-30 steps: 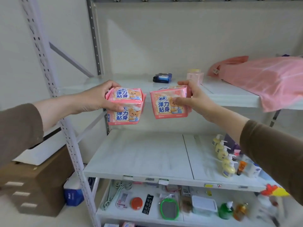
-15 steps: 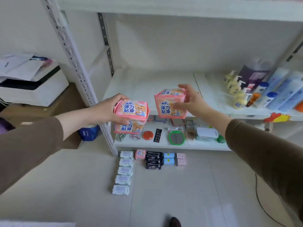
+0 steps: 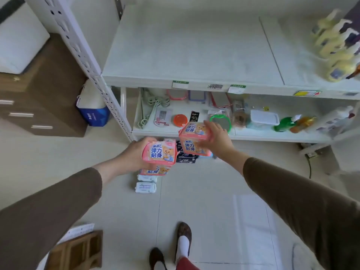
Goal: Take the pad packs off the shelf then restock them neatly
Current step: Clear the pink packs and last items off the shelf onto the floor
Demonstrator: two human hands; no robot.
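My left hand [image 3: 134, 154] grips two stacked pink pad packs [image 3: 158, 155] with a bear print, held over the floor in front of the shelf unit. My right hand [image 3: 218, 139] grips another pink pad pack [image 3: 191, 140] a little higher and to the right. Below them on the floor lie white pad packs [image 3: 145, 187] in a row and dark pad packs [image 3: 186, 158], partly hidden behind what I hold. The white middle shelf [image 3: 191, 45] stands above and behind.
Yellow pump bottles [image 3: 335, 55] crowd the middle shelf's right end. The bottom shelf [image 3: 253, 133] holds a green mirror, an orange lid, a lidded box and bottles. A brown cabinet [image 3: 39, 90] and blue bag [image 3: 94, 114] stand left. My feet [image 3: 175, 248] are on the tiled floor.
My view has tilted down from the upper shelves to the floor. Both hands have come down with their pink packs, from upper shelf height to just above the floor.
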